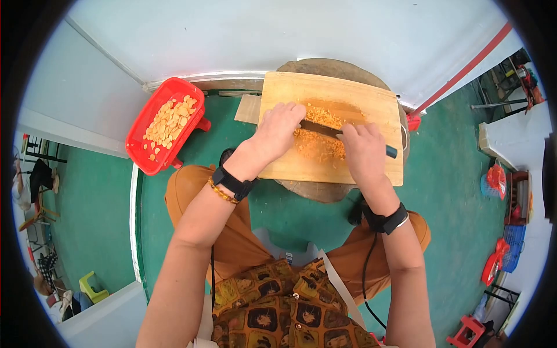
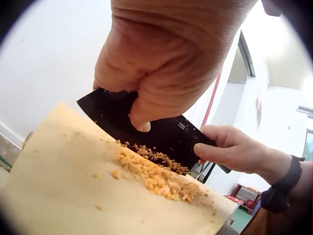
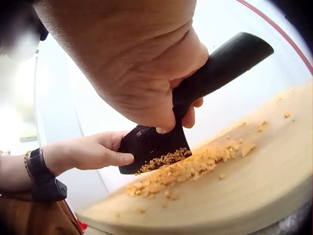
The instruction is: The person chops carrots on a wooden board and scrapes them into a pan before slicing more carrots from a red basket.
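Observation:
A black cleaver (image 2: pixel 146 134) stands edge down on the wooden board (image 1: pixel 278 168), amid chopped orange bits (image 2: pixel 156 178). The left hand (image 1: pixel 280 129) pinches the far end of the blade, its thumb on the near face. At the handle end, the right hand (image 1: pixel 364 152) grips the blade's base, thumb against the blade, and the dark handle (image 3: pixel 230 63) sticks out past it. Crumbs cling to the blade's face. In the head view, bits lie on both sides of the blade.
A red tray (image 1: pixel 134 136) of orange slices (image 1: pixel 169 122) stands to the left. Under the board is a round wooden block (image 1: pixel 316 191), close to a white wall (image 1: pixel 232 35). Baskets and a red stool (image 1: pixel 466 332) stand far right.

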Action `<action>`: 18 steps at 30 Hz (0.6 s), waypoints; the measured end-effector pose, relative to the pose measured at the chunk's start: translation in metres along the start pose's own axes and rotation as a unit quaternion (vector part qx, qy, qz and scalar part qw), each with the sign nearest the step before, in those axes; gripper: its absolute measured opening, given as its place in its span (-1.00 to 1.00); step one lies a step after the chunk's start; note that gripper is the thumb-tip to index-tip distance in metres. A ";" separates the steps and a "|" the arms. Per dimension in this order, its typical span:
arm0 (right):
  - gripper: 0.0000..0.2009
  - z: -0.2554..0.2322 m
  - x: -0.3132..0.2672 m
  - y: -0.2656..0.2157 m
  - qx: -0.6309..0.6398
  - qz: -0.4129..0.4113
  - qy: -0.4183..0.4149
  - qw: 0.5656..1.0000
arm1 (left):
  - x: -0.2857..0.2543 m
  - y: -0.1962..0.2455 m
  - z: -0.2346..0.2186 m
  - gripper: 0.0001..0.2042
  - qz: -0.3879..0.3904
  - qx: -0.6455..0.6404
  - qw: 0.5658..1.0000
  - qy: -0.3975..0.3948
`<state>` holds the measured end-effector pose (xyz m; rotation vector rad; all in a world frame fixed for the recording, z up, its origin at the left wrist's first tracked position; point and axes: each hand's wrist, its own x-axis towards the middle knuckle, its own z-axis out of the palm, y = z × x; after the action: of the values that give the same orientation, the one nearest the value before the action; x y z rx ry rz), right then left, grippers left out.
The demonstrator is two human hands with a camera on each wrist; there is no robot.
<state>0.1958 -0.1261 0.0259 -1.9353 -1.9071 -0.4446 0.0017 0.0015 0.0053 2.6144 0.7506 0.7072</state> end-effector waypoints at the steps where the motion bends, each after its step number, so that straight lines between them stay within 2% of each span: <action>1: -0.86 0.008 -0.003 0.000 -0.004 -0.002 0.005 1.000 | -0.001 0.000 0.003 -0.84 -0.016 0.005 1.000 -0.014; 2: -0.86 0.013 -0.003 0.000 -0.008 -0.006 0.011 1.000 | 0.000 -0.001 0.004 -0.84 -0.031 0.012 0.999 -0.027; 8: -0.87 -0.004 0.004 -0.001 0.001 0.005 0.011 1.000 | 0.001 0.001 -0.005 -0.83 0.015 -0.015 1.000 0.019; 14: -0.86 0.012 -0.002 0.002 -0.001 -0.002 -0.008 1.000 | -0.001 -0.005 0.006 -0.83 -0.012 0.013 1.000 -0.020; 18: -0.86 0.002 -0.001 -0.002 -0.006 0.001 -0.002 1.000 | -0.003 0.002 -0.003 -0.83 -0.002 0.002 1.000 -0.001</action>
<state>0.1934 -0.1257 0.0242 -1.9468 -1.9080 -0.4535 -0.0011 -0.0009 0.0070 2.6171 0.7575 0.7020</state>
